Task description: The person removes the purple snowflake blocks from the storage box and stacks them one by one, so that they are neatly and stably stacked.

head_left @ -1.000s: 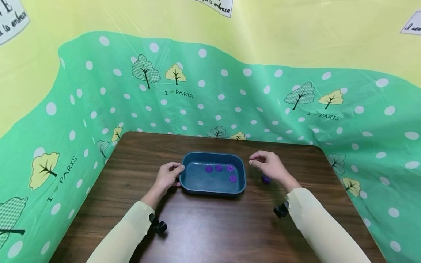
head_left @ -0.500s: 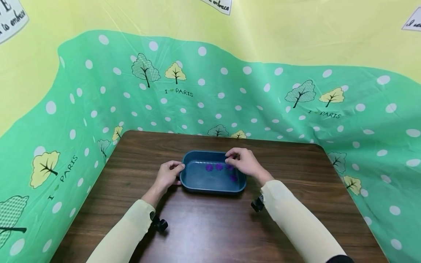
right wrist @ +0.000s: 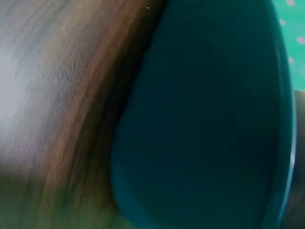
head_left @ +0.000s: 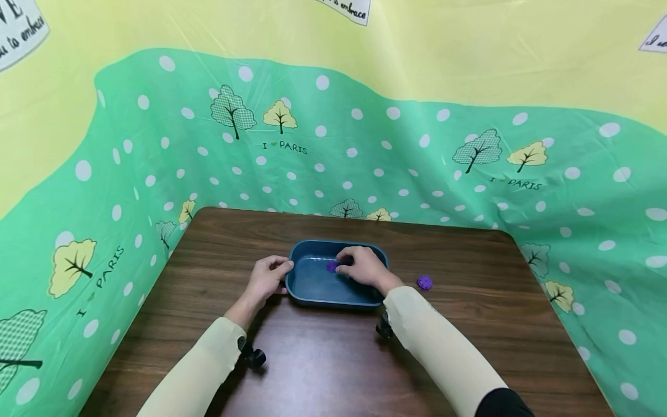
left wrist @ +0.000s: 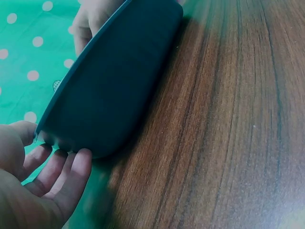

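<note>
At frame centre, the right hand (head_left: pixel 363 267) reaches down into the blue tray (head_left: pixel 312 285) with curled fingers beside a purple flower piece (head_left: pixel 331 267), grasp hidden, while the left hand (head_left: pixel 267 278) grips the tray's left rim.

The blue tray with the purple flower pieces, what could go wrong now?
The right hand reaches into the blue tray and hides most of the pieces, so it might bump the purple piece beside its fingers. The loose purple piece lies out on the table and could be missed.
</note>
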Tool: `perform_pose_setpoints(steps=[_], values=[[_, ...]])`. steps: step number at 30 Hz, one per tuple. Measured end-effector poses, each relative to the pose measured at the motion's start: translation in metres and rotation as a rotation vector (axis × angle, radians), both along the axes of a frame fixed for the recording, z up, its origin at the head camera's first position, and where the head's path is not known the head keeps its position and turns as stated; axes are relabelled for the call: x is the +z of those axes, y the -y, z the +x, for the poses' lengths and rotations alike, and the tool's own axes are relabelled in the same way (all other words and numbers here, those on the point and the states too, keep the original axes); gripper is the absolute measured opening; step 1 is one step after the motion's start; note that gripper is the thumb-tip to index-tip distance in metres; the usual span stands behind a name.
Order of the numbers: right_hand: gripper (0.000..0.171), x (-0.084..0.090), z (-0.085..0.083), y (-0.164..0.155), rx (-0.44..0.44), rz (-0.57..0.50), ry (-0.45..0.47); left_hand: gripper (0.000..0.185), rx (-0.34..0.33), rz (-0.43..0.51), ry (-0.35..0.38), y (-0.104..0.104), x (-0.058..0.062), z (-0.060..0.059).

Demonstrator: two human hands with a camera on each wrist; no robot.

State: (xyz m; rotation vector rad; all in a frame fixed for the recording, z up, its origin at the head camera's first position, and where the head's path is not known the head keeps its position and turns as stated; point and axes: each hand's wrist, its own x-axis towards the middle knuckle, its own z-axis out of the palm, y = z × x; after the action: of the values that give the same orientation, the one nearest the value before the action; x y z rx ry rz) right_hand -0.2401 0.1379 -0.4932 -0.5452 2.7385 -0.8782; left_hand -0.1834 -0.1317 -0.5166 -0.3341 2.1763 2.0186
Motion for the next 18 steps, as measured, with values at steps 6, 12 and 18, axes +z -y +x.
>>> perform_pose_setpoints(steps=[6, 12, 18], values=[[0.030, -0.003, -0.002, 0.014, -0.001, 0.056, 0.016, 0.029, 0.005, 0.010, -0.003, 0.001, -0.002, 0.000], [0.031, -0.003, -0.001, 0.022, 0.002, 0.083, 0.022, 0.030, 0.004, 0.016, 0.012, 0.000, -0.002, -0.001], [0.030, -0.005, -0.001, 0.024, -0.008, 0.115, 0.019, 0.034, 0.004, 0.017, 0.015, 0.000, -0.002, -0.001]])
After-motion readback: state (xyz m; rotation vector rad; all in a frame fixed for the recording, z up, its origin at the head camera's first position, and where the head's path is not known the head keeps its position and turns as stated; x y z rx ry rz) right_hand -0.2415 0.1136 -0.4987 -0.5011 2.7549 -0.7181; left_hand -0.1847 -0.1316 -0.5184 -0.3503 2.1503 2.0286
